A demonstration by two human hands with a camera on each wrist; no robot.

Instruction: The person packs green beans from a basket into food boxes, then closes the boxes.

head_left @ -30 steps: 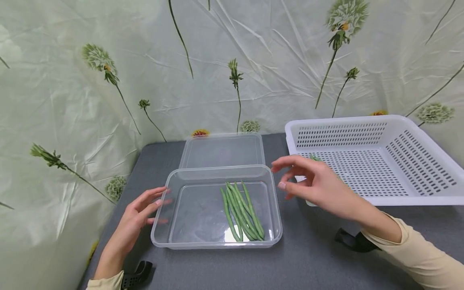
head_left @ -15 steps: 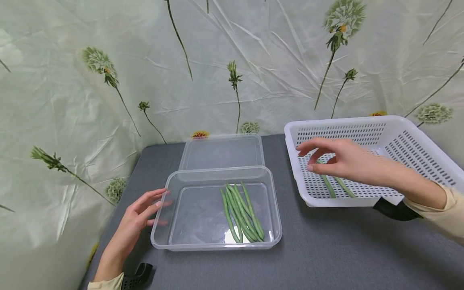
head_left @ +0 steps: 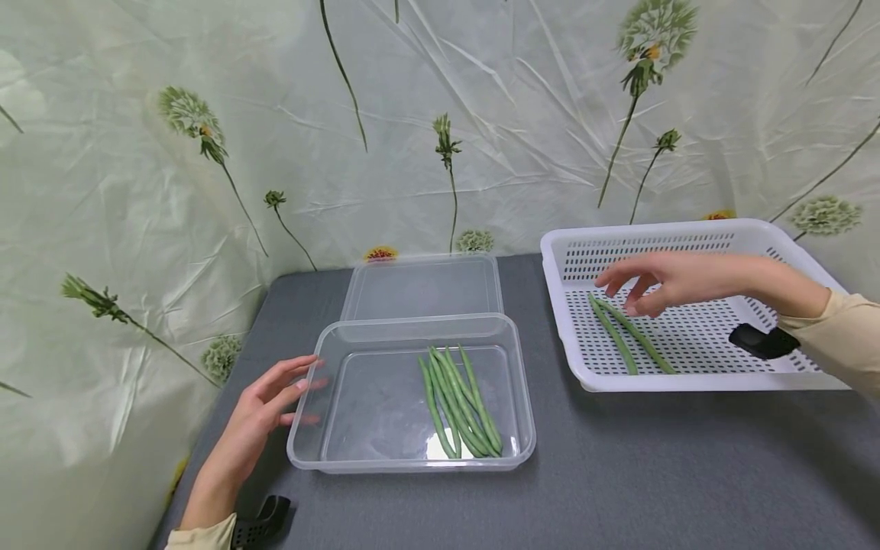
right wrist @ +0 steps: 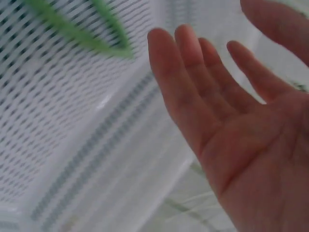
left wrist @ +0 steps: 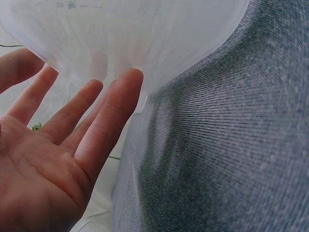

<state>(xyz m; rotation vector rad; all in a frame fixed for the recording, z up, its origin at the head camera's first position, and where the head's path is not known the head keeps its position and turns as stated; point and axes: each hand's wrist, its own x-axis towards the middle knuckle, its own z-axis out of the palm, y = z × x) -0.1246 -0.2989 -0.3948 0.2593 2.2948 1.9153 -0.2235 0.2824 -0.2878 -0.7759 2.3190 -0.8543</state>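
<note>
Several green beans (head_left: 459, 405) lie side by side in the right part of a clear plastic container (head_left: 371, 466). At the container's left wall is my left hand (head_left: 256, 424), its fingers extended and right at the plastic in the left wrist view. Over the white perforated basket (head_left: 694, 383) hovers my right hand (head_left: 677, 281), fingers relaxed, nothing in them. Beneath its fingertips two more green beans (head_left: 642, 340) rest on the basket floor, their upper ends meeting. The right wrist view shows that hand's bare palm (right wrist: 260, 150) above the basket.
A clear flat lid (head_left: 422, 286) lies behind the container on the grey cloth-covered table (head_left: 440, 512). A flower-printed curtain (head_left: 412, 176) hangs behind the table and along its left side. Each wrist wears a black strap (head_left: 763, 341).
My right hand has moved right and away from the container to a place over the basket, uncovering the two beans there. The left hand has stayed at the container's wall.
</note>
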